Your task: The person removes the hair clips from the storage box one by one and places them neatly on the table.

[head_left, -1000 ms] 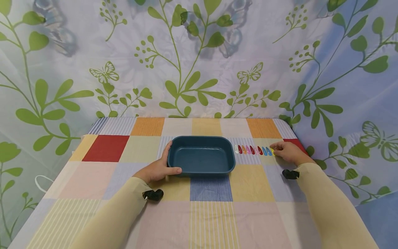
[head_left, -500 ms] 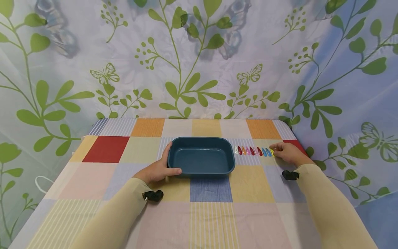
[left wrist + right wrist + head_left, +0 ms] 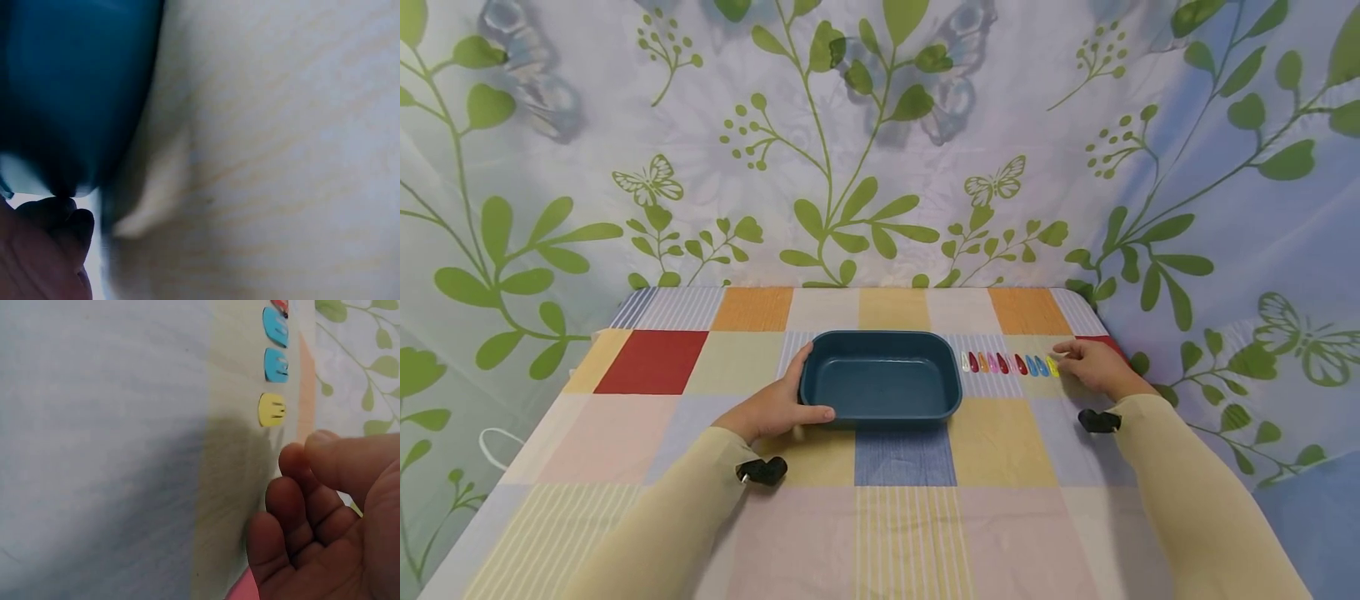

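Two hands at mid-frame: left hand grips the tray; right hand, fingers loosely curled, seemingly just short of the yellow clip.

Staged home-style tabletop setup, not a real working room. Table covered by a checked patchwork cloth in red, orange, yellow, blue squares. Backdrop is a hung sheet printed with green leaves and butterflies, wrapping behind and to both sides, hiding any walls. Household items on it: blue tray, row of coloured hair clips.
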Demonstrator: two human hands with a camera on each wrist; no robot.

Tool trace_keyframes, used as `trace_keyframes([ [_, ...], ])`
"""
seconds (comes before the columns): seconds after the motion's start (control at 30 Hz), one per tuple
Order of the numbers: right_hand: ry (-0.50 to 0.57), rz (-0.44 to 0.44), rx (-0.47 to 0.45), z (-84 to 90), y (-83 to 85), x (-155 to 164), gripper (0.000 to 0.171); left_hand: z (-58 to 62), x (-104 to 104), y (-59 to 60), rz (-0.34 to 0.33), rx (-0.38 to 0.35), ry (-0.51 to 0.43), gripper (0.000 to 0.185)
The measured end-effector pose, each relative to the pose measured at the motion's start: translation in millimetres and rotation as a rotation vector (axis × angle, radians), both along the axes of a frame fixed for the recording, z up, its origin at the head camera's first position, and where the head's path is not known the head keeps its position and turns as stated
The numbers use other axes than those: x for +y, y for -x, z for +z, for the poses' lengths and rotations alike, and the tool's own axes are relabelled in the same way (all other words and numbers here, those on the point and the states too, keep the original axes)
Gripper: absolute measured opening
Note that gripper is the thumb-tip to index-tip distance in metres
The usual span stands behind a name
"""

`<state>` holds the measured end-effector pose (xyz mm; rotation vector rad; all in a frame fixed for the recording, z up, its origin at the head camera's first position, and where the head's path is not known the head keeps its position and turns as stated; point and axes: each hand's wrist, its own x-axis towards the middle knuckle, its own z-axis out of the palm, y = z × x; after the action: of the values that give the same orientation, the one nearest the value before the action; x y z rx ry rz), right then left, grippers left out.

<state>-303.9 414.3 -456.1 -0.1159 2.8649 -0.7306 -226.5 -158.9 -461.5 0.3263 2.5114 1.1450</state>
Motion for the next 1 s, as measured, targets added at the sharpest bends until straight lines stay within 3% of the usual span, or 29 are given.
trace_keyframes([
  [0.13, -0.005, -0.017, 0.044, 3.2, -0.9, 0, 0.040, 7.5, 3, 2.8, -0.009, 0.022, 0.075, 0.131],
  [0.37, -0.036, -0.055, 0.040, 20.0, -1.6, -10, 0.042, 22.8, 6, 7.5, -0.037, 0.054, 0.206, 0.134],
  [0.6, -0.112, -0.028, 0.111, 33.9, -0.7, -23, 0.040, 27.9, 8, 8.7, -0.065, 0.083, 0.250, 0.131],
  [0.73, -0.122, -0.014, 0.131, 41.6, -3.0, -33, 0.041, 28.7, 3, 7.7, -0.084, 0.137, 0.268, 0.121],
  [1.0, -0.123, 0.057, 0.201, 54.7, -15.9, -61, 0.043, 35.5, -11, 4.9, -0.116, 0.348, 0.375, 0.097],
])
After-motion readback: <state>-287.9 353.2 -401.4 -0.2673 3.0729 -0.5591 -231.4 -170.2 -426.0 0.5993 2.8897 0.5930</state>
